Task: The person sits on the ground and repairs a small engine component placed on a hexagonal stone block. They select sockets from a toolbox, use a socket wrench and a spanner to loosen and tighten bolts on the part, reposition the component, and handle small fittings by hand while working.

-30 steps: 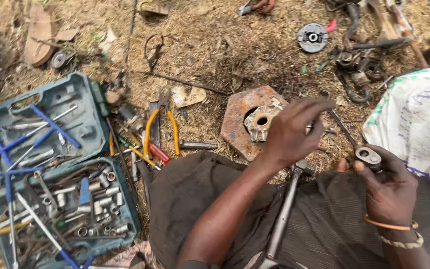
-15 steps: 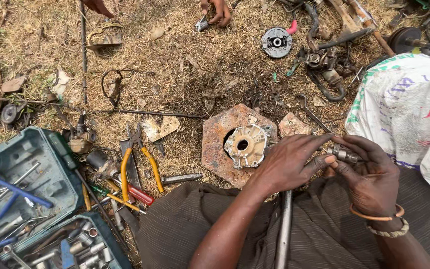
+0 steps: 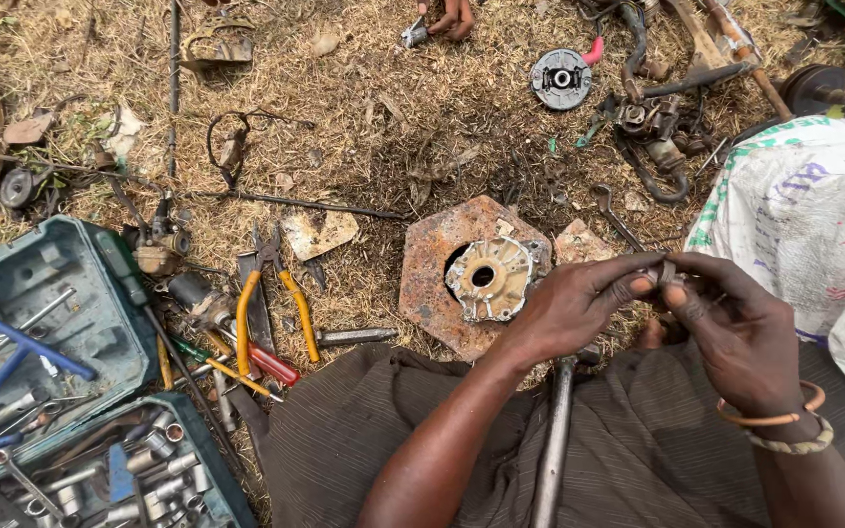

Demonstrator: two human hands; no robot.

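Note:
My left hand (image 3: pixel 579 308) and my right hand (image 3: pixel 731 328) meet at chest height over my lap, fingertips pinched together on a small metal ring-shaped part (image 3: pixel 665 274). Just left of the hands lies a silver metal hub with a centre hole (image 3: pixel 489 278), resting on a rusty octagonal plate (image 3: pixel 432 264) on the dry grass. A long metal bar (image 3: pixel 555 440) lies across my brown-clad lap beneath the left forearm. Bracelets circle my right wrist.
An open teal socket case (image 3: pixel 70 323) with sockets and blue-handled wrenches sits at lower left. Yellow-handled pliers (image 3: pixel 271 293) and a screwdriver lie beside it. A white printed sack (image 3: pixel 804 215) is at right. Engine parts and a round disc (image 3: pixel 559 78) lie at the top. Another person's hand (image 3: pixel 452 18) works at the top edge.
My view has shifted right and up. My left hand left the hub area and joined the right hand, and both now pinch the small part together.

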